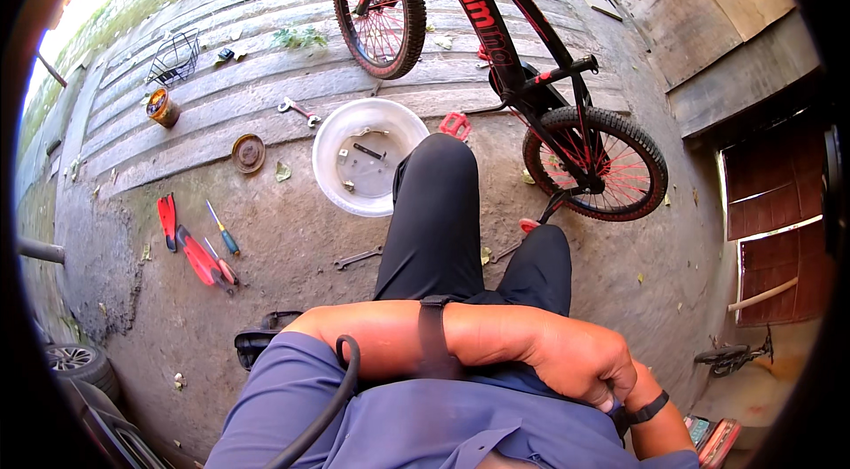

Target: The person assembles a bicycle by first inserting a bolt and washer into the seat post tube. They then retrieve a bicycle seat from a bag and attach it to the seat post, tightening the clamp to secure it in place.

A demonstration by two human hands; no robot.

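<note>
a: where are the two hands?

b: the left hand (580,361) lies across the body, its fingers curled around the right wrist, just above a black wristband (649,408). the left forearm has one dark strap (431,338) around it. the right hand itself is out of sight under the left one, so i cannot tell how its fingers are set.

a: and what's nearest to them?

b: the person's own knees in black trousers (436,212), and a black hose (329,403) looping over the blue shirt at the lower edge.

a: count the things on the ground for me.

b: one black and red bicycle (505,44) standing upside down ahead, both of its wheels up in view. one white basin (367,166) just left of the left knee, with a few small metal parts lying in it. one red pedal (455,125) just beside the basin's right rim. two spanners: one (299,110) beyond the basin, one (357,258) near the left knee.

a: further left?

b: a cluster of red-handled tools (197,255) and one blue-handled screwdriver (223,230) lying close together. one round rusty lid (249,153), one open tin (163,107), and one wire basket (174,56) further off. a second small bicycle (733,356) lies at the right edge, well apart.
</note>
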